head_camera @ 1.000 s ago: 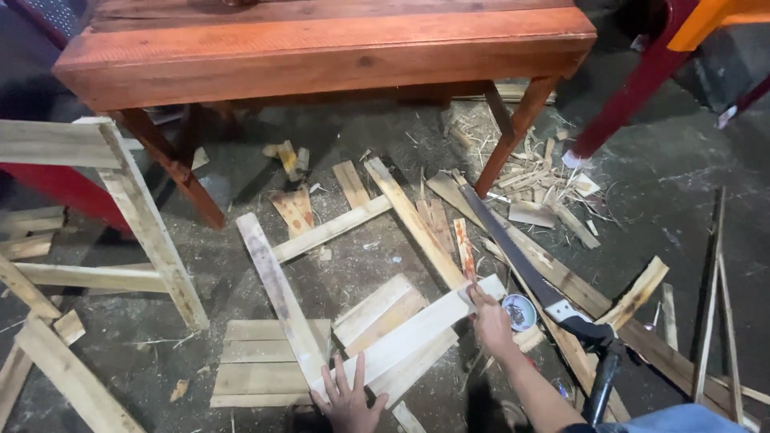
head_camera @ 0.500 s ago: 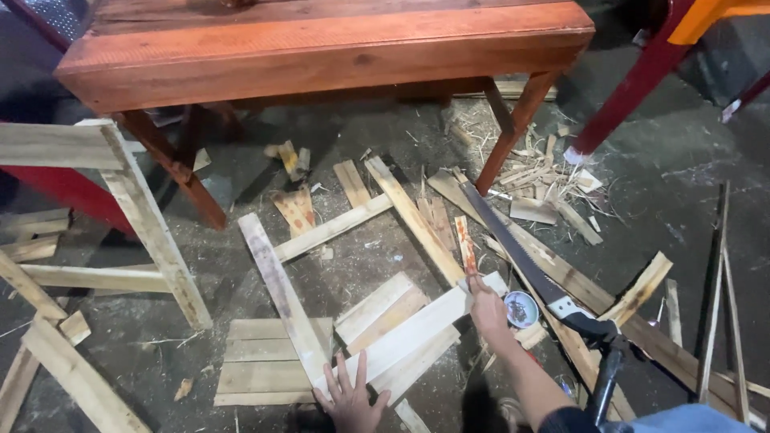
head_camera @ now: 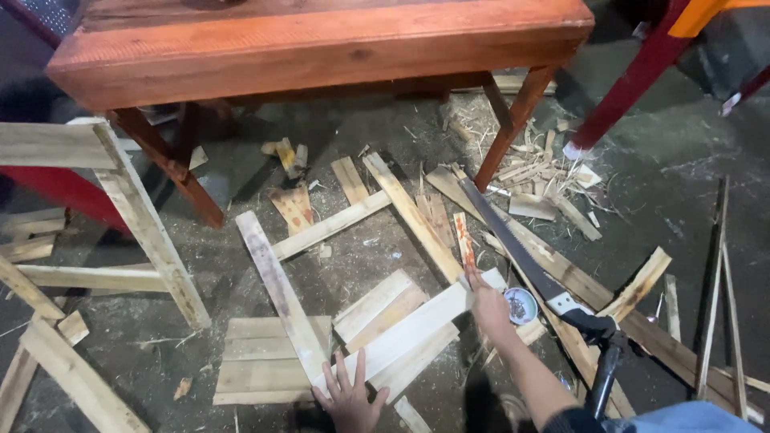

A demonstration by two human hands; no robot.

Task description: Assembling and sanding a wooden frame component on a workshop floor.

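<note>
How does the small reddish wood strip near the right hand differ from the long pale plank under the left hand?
The reddish strip is short, narrow and orange-red; the pale plank is long, wide and whitish. The right hand reaches the strip's near end; the left hand lies flat on the plank's near end. Both lie flat on the floor.

Plank-littered concrete floor

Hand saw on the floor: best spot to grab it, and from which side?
Take the hand saw by its black handle, the end nearest the person, coming from above and the near side. The blade runs diagonally away toward the table leg, so the handle is the thick, toothless part. It lies just right of the right hand, beside a small round tin. A hedged call.
</note>
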